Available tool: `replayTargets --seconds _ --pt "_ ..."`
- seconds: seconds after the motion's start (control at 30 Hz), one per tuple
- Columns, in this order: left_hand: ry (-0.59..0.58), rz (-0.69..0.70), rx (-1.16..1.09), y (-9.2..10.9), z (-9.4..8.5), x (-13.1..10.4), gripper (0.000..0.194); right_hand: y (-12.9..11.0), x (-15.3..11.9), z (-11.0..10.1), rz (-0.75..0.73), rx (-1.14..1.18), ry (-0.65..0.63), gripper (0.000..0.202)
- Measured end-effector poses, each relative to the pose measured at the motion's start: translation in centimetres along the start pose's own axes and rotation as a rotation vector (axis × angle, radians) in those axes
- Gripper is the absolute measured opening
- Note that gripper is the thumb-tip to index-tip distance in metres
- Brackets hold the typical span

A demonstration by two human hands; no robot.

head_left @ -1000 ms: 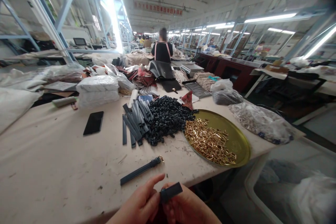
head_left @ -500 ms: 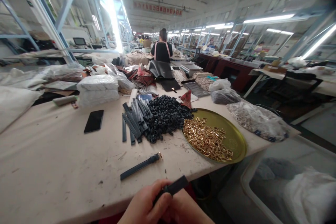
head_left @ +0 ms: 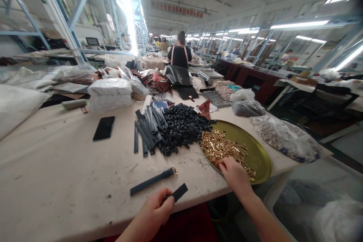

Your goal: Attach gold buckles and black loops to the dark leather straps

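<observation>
My left hand (head_left: 159, 205) alone now pinches the dark strap (head_left: 180, 192); my right hand (head_left: 235, 174) has moved to the gold buckles (head_left: 218, 145), gripping one or not, I cannot tell.

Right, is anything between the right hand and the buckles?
Nothing visible: the right hand is at the near side of the buckles on the tray. The loops lie left of them; the strap in the left hand is clear too.

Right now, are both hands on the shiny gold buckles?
No, only the right hand is at the gold buckles; the left hand holds a dark strap.
</observation>
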State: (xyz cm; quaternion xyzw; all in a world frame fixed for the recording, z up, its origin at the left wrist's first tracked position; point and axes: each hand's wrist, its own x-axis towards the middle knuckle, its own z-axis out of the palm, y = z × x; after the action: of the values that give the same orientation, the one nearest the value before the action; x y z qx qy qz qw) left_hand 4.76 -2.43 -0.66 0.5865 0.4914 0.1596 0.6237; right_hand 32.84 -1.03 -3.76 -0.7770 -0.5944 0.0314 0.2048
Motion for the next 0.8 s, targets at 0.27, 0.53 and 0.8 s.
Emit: replayTargets --seconds 0.27,0.53,0.8 --pt "0.166 0.144 0.256 2.2 1.2 2.5 0.021 -6.4 -1.9 0.5 0.114 0.902 -0.349 0.031" --pt "0.271 0.155 0.342 0.3 0.2 1.8 0.021 -10.7 -4.4 1.5 0.337 1.356 -0.516 0.033" --pt "0.076 0.205 -0.013 0.8 0.3 0.4 0.016 -12.9 -7.3 2.6 0.331 1.422 -0.452 0.025"
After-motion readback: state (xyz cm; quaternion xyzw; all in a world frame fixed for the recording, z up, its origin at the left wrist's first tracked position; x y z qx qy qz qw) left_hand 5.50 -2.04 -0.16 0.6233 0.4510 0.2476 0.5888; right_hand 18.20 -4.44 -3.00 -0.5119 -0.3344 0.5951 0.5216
